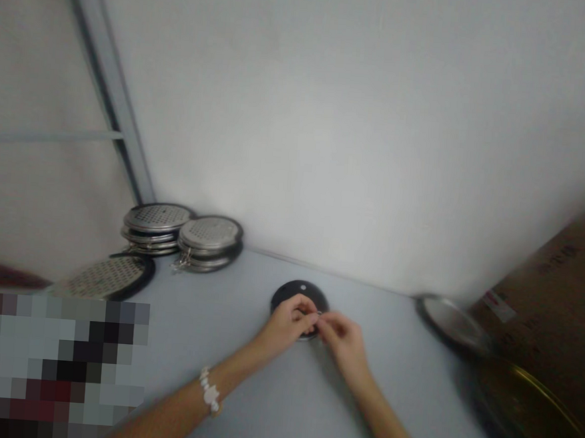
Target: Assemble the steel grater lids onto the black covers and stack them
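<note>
A dark round disc (pixel 301 292) with a small pale hole near its far edge lies flat on the pale table (pixel 216 307). Most of its near half is hidden by my hands. My left hand (pixel 288 322), with a white beaded bracelet (pixel 210 391) on the wrist, rests over the disc. My right hand (pixel 344 346) comes in from the lower right. The fingertips of both hands meet over the disc's near side, pinching a small metal piece (pixel 318 317). It is too small and covered to identify.
Two stacks of round perforated steel discs (pixel 157 217) with clasps stand against the wall at the back left. A perforated black-rimmed disc (pixel 108 277) lies in front of them. A cardboard box (pixel 552 297), a round metal lid (pixel 450 322) and a gold-rimmed glass lid (pixel 534 409) sit at right. A pixelated patch covers the lower left.
</note>
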Demonstrator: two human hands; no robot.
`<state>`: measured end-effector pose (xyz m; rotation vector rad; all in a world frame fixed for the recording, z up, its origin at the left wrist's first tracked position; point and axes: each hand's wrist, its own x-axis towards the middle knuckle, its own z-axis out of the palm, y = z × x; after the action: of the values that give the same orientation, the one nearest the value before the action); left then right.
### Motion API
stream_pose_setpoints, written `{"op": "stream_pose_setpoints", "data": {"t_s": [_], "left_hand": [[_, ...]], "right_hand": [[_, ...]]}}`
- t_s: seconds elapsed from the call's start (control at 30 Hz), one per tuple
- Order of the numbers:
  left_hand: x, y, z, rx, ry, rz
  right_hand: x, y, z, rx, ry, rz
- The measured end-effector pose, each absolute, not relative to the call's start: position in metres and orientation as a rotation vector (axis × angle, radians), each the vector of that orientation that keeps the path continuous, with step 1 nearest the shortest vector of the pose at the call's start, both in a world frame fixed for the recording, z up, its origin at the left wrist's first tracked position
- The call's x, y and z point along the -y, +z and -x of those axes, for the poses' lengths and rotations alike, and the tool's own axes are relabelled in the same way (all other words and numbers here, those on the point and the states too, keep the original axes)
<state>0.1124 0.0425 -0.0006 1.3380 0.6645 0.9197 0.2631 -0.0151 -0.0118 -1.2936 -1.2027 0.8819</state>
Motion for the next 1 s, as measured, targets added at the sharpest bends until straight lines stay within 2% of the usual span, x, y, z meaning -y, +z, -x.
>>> {"op": "stream_pose_setpoints", "data": {"t_s": [0.47,1.0], "left_hand": [[-0.03,0.01,-0.108,-0.816,1.0,-2.02],[-0.03,0.007,-0.108,-0.759,0.927,-2.153]], "right_hand": [[0.013,-0.017,-0.269,1.145,0.867,1.306],[0.014,-0.018,-0.268,1.257,0.929,1.261]]}}
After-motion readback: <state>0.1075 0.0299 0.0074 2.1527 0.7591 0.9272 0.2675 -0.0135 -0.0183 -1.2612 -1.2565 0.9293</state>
